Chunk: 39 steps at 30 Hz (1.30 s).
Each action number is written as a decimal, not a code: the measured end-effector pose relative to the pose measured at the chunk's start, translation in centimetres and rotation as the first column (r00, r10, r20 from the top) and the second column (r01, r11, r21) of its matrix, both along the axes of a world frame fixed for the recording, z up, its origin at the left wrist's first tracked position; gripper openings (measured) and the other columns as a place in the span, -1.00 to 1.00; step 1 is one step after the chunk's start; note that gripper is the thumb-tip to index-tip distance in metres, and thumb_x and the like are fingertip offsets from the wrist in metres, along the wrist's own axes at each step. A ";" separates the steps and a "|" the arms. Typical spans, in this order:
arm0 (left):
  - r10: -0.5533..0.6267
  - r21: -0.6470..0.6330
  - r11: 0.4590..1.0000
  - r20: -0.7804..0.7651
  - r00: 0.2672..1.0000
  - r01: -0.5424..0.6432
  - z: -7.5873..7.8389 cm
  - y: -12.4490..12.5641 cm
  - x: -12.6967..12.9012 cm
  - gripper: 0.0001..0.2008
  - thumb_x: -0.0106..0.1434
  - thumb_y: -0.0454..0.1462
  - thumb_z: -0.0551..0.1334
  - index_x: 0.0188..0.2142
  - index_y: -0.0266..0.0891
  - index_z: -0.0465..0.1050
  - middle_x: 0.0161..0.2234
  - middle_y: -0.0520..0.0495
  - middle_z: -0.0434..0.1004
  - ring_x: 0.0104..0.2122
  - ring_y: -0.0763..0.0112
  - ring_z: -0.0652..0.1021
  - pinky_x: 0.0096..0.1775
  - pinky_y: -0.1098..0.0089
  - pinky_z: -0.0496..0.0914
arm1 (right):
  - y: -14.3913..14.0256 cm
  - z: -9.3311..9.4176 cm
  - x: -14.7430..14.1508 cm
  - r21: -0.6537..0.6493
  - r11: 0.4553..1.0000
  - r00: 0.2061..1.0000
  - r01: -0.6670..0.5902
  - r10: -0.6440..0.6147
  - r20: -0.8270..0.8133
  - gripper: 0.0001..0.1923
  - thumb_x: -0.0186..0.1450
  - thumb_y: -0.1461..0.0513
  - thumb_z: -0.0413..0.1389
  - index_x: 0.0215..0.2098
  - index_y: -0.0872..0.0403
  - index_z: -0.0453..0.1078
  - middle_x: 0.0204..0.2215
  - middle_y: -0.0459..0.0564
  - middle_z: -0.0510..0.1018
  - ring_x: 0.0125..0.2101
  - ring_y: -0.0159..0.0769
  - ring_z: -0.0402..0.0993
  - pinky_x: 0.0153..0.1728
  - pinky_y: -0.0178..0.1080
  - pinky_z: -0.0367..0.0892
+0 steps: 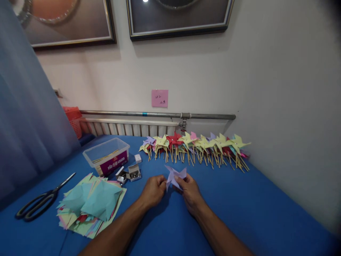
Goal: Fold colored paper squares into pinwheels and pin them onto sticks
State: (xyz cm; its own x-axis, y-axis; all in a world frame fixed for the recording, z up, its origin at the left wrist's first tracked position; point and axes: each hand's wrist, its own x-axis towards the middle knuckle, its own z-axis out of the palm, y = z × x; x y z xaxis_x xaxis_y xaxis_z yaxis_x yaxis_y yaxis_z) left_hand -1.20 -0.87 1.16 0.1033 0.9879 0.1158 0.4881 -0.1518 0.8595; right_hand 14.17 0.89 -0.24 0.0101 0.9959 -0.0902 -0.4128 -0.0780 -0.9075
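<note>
Left of the purple paper pinwheel (pixel 174 175), your left hand (pixel 153 191) curls closed, its hold unclear; between your hands, the pinwheel looks light and easily creased, best held near its folded centre; rightward, your right hand (pixel 192 192) pinches it.

Lilac pinwheel (pixel 174 176): thin matt paper, sharply creased. Stacked sheets (pixel 99 199): same matt paper. Pinwheel row (pixel 188 139): matt paper heads, shiny metal-looking centres, bare wooden sticks (pixel 166 155). Scissors (pixel 54 192): smooth metal blades, black plastic-looking handles. Tub (pixel 108 146): translucent smooth plastic. Small pieces (pixel 135 174): bright metal. Pipe (pixel 162 115): grey metal, dull sheen. Curtain (pixel 29 106): soft cloth. Table cover (pixel 234 213): matt, smooth (cloth or sheeting, can't tell).
</note>
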 end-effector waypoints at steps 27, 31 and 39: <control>0.008 0.019 1.000 0.009 1.000 -0.009 0.0 0.1 -0.1 -0.75 0.25 -0.22 0.06 -0.50 -0.25 0.36 -0.61 0.08 0.34 -0.55 0.49 0.35 -0.45 0.47 0.14 | 0.1 -0.1 0.0 -0.001 1.000 0.999 -0.006 0.006 -0.035 -0.64 -0.07 0.13 0.41 -0.33 0.07 0.53 -0.41 -0.08 0.63 -0.42 -0.28 0.50 -0.38 -0.27 0.39; -0.002 0.016 1.000 -0.001 1.000 0.002 -0.1 0.1 -0.1 -0.76 0.25 -0.24 0.05 -0.51 -0.25 0.35 -0.62 0.09 0.33 -0.56 0.50 0.34 -0.45 0.47 0.14 | 0.1 -0.1 -0.1 -0.001 1.000 0.999 0.000 0.000 -0.039 -0.66 -0.07 0.13 0.41 -0.35 0.07 0.53 -0.43 -0.09 0.61 -0.44 -0.30 0.47 -0.39 -0.28 0.38; 0.023 0.021 1.000 -0.013 1.000 -0.022 0.6 -0.1 0.1 -0.78 0.24 -0.27 0.05 -0.51 -0.25 0.36 -0.62 0.08 0.34 -0.56 0.50 0.34 -0.44 0.47 0.14 | 0.1 0.2 -0.1 -0.015 1.000 0.999 0.008 -0.009 -0.047 -0.65 -0.09 0.13 0.42 -0.36 0.07 0.52 -0.48 -0.12 0.57 -0.46 -0.32 0.45 -0.39 -0.28 0.39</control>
State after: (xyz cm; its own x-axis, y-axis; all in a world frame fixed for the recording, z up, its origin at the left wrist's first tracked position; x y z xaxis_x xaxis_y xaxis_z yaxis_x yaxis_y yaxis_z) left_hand -1.14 -0.99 1.72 0.0829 0.9873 0.1354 0.5029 -0.1588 0.8496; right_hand 14.11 0.98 -0.06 0.0143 0.9943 -0.1058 -0.4553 -0.0877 -0.8860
